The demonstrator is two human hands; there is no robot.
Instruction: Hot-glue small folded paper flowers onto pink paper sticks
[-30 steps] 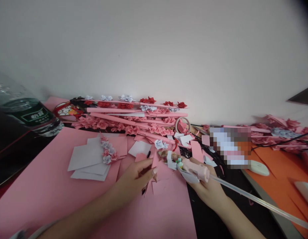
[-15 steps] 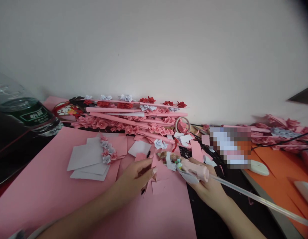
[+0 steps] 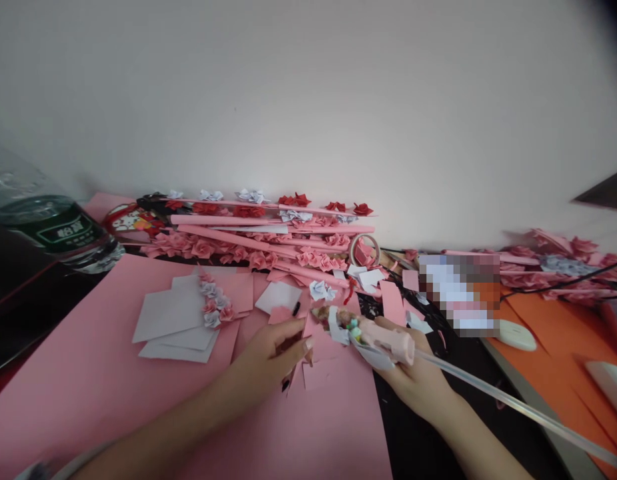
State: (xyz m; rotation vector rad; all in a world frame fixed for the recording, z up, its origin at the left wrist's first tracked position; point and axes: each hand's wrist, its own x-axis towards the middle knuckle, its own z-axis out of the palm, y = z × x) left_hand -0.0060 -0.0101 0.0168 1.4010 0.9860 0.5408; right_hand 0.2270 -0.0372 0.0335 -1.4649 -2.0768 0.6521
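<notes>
Clamping the right hand (image 3: 421, 377) around a glue gun (image 3: 388, 339) above the right edge of a pink sheet (image 3: 313, 437), pinching a paper strip (image 3: 312, 327) between fingers of the left hand (image 3: 273, 348), well short of the far edge of the table (image 3: 413, 443).

Clear plastic bottle, large, tilted, at left edge (image 3: 51, 212): dark green wraparound label (image 3: 71, 245) bearing two bold white Chinese characters inside thin pale rectangular frame, reading 怡寶 (brand name). Beneath frame, smaller line of pale characters on same label, too fine to read. Red-bordered printed piece with white and yellow marks, beside bottle (image 3: 132, 222): marks too small to tell as lettering or picture. Pixelated rectangular patch, right of centre (image 3: 458, 297): any print masked.
</notes>
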